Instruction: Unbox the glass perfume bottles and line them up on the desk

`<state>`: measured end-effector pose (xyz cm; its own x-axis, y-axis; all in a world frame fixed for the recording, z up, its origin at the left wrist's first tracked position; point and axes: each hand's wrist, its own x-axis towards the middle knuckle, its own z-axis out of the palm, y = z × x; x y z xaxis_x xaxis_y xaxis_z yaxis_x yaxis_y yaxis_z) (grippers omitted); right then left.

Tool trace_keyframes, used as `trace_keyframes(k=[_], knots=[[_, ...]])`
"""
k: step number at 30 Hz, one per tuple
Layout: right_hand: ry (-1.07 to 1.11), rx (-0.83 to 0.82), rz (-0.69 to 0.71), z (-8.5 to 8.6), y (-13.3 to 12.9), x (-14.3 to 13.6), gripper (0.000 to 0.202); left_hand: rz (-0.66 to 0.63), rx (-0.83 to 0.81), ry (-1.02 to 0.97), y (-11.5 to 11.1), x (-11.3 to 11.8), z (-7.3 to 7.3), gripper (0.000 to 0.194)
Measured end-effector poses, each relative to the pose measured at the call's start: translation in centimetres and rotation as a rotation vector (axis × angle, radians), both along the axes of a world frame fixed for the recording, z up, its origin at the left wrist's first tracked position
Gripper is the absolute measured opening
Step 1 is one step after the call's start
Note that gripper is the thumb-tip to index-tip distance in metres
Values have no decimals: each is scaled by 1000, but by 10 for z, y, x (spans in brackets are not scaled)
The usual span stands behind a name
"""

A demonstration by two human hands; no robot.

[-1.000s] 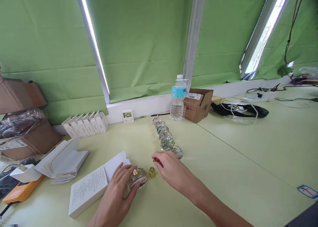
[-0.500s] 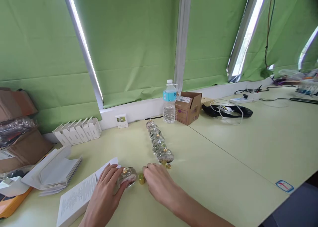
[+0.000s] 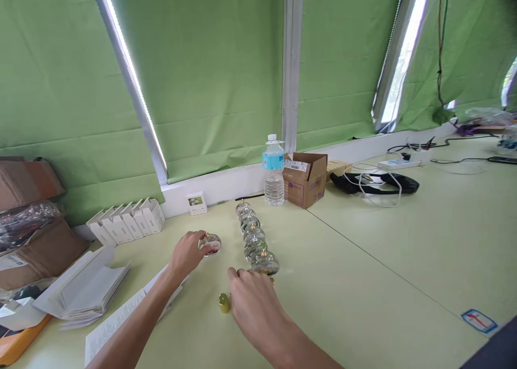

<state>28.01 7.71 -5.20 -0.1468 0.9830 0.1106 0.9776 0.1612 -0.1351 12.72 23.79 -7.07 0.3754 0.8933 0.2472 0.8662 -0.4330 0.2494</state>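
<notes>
My left hand [image 3: 189,253] is closed around the side of a round clear glass perfume bottle [image 3: 211,244], which has a gold spray neck and stands at the far end of my reach. My right hand [image 3: 255,293] rests low over the table with its fingers curled down; whatever is under them is hidden. Just left of those fingers stands a gold cap [image 3: 224,303]. Another small gold piece [image 3: 272,281] peeks out behind the right knuckles. Beyond that hand, a row of several similar perfume bottles [image 3: 264,263] runs away from me.
A white printed box [image 3: 109,326] and an open stack of white paper packaging [image 3: 92,288] lie at left. Small white boxes [image 3: 127,222] line the wall. Behind the row are a water bottle [image 3: 274,175] and a cardboard box [image 3: 305,180]; a black band with white cable [image 3: 374,183] lies further right.
My left hand has carried the perfume bottle forward, away from me and nearer the wall. My right hand stays by the gold caps, its fingers still curled.
</notes>
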Motion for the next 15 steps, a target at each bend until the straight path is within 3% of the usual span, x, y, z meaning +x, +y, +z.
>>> trace_keyframes(k=[4, 8, 12, 15], knots=[[46, -1, -5, -2, 2, 0, 24, -2, -12, -35, 37, 16, -5, 29], [80, 26, 44, -7, 2, -2, 19, -5, -9, -74, 58, 31, -8, 36], [106, 117, 178, -11, 2, -3, 14, 25, 12, -131, 62, 36, -9, 45], [69, 122, 257, -13, 1, -4, 15, 42, 55, -193, 53, 33, -10, 59]])
